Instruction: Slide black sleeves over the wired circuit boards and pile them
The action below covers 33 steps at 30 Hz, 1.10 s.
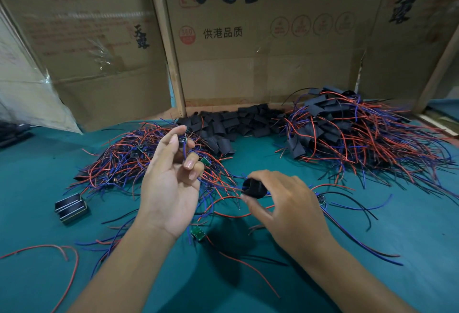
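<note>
Nearest, a loose board (198, 232) lies on the counter (372, 285). Right hand (289, 209) pinches a sleeve (254, 188), mouth turned left, prob. to take the wires; left hand (171, 181) pinches a wired board (182, 140) up by fingertips (wires dangle toward the sleeve). Open counter btwn hands & piles. Beyond: raw pile (139, 161) left, spare sleeves (238, 123) mid, done pile (347, 133) right, vs. cardboard (248, 59).

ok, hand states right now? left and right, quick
Left hand: pinching a wired board between thumb and fingertips, raised over the unsleeved pile.
Right hand: gripping a black sleeve, open end facing the left hand.
</note>
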Each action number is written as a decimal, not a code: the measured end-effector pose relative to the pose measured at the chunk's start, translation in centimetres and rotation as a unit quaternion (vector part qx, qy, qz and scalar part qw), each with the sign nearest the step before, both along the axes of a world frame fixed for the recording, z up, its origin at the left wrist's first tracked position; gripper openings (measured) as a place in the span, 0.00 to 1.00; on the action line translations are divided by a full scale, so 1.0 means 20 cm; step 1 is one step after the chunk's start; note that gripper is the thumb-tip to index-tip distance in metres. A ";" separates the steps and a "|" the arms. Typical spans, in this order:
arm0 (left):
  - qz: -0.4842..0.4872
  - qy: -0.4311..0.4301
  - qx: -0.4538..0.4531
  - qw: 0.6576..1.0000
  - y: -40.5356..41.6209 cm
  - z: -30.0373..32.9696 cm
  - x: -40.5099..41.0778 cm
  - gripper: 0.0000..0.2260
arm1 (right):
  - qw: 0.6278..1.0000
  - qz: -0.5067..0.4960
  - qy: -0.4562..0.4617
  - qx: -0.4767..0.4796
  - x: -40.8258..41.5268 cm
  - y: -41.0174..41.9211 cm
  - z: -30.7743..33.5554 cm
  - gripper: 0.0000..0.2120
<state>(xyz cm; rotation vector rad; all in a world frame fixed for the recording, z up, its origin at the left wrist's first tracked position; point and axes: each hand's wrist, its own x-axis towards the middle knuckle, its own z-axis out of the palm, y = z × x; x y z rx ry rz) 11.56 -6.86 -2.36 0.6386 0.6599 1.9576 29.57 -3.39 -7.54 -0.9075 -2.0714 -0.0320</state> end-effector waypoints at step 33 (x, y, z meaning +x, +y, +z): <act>0.127 0.438 0.029 0.890 -0.05 -0.11 0.18 0.11 | 0.989 0.072 0.117 -0.055 0.00 -0.01 0.05 0.17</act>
